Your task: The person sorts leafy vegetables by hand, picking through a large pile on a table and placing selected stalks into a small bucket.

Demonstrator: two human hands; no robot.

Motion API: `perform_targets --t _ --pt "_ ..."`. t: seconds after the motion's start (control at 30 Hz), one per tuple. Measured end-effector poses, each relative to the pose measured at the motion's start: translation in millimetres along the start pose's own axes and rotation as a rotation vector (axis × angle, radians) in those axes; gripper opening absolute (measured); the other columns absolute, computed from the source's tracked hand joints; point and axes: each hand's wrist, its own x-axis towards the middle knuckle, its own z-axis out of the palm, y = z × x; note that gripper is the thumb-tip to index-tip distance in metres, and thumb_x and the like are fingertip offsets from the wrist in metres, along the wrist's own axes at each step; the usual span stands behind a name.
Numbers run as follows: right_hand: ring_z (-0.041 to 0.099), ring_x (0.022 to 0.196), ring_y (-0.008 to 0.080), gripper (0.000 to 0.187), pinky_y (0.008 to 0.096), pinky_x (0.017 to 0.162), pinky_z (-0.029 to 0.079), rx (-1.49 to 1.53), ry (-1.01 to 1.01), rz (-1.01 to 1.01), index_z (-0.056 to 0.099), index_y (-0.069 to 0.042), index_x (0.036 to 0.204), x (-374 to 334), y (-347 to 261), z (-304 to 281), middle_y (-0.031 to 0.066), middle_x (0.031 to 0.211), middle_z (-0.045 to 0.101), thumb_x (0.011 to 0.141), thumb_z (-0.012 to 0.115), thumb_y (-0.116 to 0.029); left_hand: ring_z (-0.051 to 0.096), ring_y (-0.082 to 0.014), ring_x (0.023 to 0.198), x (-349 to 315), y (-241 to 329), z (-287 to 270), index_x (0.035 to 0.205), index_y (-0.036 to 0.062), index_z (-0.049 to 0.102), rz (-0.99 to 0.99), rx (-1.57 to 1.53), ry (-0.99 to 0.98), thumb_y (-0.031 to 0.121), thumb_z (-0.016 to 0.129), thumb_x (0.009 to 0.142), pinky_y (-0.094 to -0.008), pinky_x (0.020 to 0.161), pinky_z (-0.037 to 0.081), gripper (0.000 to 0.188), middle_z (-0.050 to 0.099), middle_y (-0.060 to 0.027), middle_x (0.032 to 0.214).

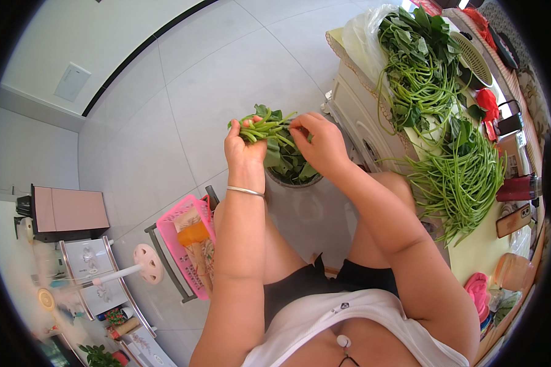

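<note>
My left hand, with a silver bangle on its wrist, is closed round a small bunch of green leaf stems. Thumb and fingers of my right hand are pinched together at the bunch's right end; whether they grip a single stem or a leaf is hard to make out. Just below the hands stands a round bucket on the floor between my legs, with broad green leaves inside. On the table to my right lie a leafy heap of greens and a nearer pile of long stems.
The table also bears a colander, a phone, a dark red bottle and a clear plastic bag. At my left are a pink basket, a white stand fan and a drawer cabinet.
</note>
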Motion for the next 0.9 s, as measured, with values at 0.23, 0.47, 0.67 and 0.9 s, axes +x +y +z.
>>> perform_targets --t 0.23,0.47,0.67,0.9 --pt "0.061 0.072 0.0301 0.011 0.0402 0.065 0.049 -0.047 0.068 0.026 0.066 -0.005 0.082 1 2 16 0.0091 0.083 0.063 0.078 0.068 -0.015 0.052 -0.0285 0.076 -13 -17 2 0.089 0.0013 0.042 -0.007 0.027 -0.125 0.023 0.044 0.102 -0.0452 0.083 0.05 0.025 0.049 -0.0125 0.073" --pt "0.061 0.074 0.0328 0.011 0.0428 0.066 0.049 -0.105 -0.033 -0.053 0.063 -0.003 0.078 4 4 14 0.0128 0.082 0.062 0.079 0.064 -0.014 0.047 -0.0218 0.069 -18 -19 2 0.088 0.0018 0.043 0.001 0.059 -0.165 0.023 0.043 0.102 -0.0408 0.081 0.05 0.026 0.047 -0.0081 0.072" --pt "0.06 0.07 0.0323 0.013 0.0398 0.065 0.049 -0.168 -0.097 -0.215 0.063 -0.001 0.086 5 12 16 0.0144 0.082 0.061 0.078 0.067 -0.01 0.046 -0.0207 0.066 -17 -9 4 0.093 -0.0001 0.041 -0.005 0.068 -0.094 0.022 0.046 0.101 -0.0372 0.073 0.05 0.024 0.044 -0.0079 0.071" --pt "0.056 0.063 0.0181 0.009 0.033 0.059 0.047 0.167 -0.289 -0.027 0.062 0.002 0.087 10 10 6 0.0079 0.074 0.06 0.082 0.064 -0.005 0.043 -0.0144 0.06 -22 -1 3 0.1 -0.0056 0.044 -0.196 -0.008 -0.255 0.022 0.049 0.1 -0.0289 0.059 0.043 0.029 0.042 -0.0049 0.076"
